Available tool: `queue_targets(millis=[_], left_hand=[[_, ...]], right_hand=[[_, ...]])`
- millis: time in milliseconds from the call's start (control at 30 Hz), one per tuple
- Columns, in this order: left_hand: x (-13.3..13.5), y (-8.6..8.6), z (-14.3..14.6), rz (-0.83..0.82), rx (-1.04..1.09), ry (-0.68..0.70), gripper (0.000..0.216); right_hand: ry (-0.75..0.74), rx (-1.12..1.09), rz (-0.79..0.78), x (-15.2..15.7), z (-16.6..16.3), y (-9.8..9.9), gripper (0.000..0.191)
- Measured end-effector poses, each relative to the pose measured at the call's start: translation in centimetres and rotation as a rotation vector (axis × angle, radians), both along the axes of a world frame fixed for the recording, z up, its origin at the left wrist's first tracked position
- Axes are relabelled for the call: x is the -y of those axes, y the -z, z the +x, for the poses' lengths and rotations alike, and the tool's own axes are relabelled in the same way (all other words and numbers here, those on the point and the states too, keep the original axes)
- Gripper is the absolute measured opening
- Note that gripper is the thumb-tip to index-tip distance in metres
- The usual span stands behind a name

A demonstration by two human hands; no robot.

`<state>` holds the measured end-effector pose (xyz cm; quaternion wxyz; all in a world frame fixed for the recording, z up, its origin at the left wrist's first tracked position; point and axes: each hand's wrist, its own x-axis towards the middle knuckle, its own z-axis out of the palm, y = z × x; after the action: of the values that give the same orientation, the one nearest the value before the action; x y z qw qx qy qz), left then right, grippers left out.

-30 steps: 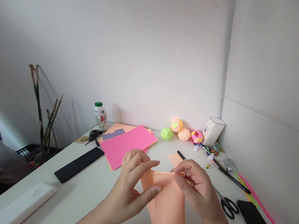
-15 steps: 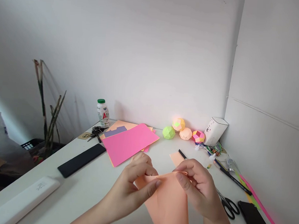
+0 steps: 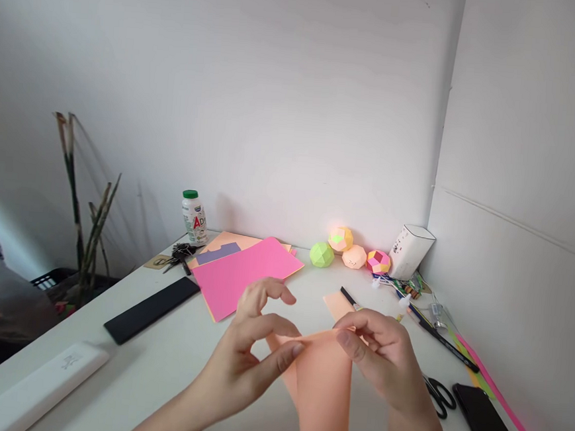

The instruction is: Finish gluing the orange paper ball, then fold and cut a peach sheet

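A sheet of peach paper (image 3: 324, 391) hangs between my hands, bent along its upper edge, its lower end running out of the picture. My left hand (image 3: 251, 352) pinches the left part of that edge between thumb and index finger, with the other fingers lifted and curled. On the right, my right hand (image 3: 380, 356) grips the other end of the edge with thumb and fingertips. Just behind the right hand, a small peach paper piece (image 3: 336, 306) lies under a black pen (image 3: 349, 296).
Pink paper sheets (image 3: 243, 272), a black case (image 3: 153, 310) and a long white device (image 3: 50, 383) lie left. Along the wall stand a white bottle (image 3: 194, 220) and several paper polyhedra, including a green one (image 3: 321, 255). Scissors (image 3: 440, 395) and a black phone (image 3: 492, 427) are right.
My left hand's upper fingers have lifted away from the paper, while thumb and index finger keep their pinch. The hanging paper looks narrower. The view has shifted slightly.
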<state>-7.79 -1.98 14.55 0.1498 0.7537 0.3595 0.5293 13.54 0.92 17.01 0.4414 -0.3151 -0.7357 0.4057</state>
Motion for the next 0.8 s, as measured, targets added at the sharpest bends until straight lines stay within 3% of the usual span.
queue_targets(millis=[167, 300, 367, 567, 800], left_hand=[[0.2, -0.3, 0.6, 0.16, -0.144, -0.21, 0.013], [0.6, -0.4, 1.0, 0.402, -0.265, -0.542, 0.019], [0.7, -0.2, 1.0, 0.453, -0.293, -0.593, 0.021], [0.8, -0.3, 0.1, 0.229, -0.209, -0.257, 0.02], [1.0, -0.7, -0.1, -0.013, -0.015, 0.082, 0.019]], right_hand=[[-0.001, 0.027, 0.158, 0.2, -0.1, 0.1, 0.017], [0.028, 0.044, 0.404, 0.3, -0.6, 0.1, 0.013], [0.033, 0.052, 0.52, 0.3, -0.7, 0.2, 0.017], [0.03, 0.085, 0.613, -0.1, -0.5, 0.4, 0.023], [0.018, 0.047, 0.377, -0.4, -0.3, 0.3, 0.01]])
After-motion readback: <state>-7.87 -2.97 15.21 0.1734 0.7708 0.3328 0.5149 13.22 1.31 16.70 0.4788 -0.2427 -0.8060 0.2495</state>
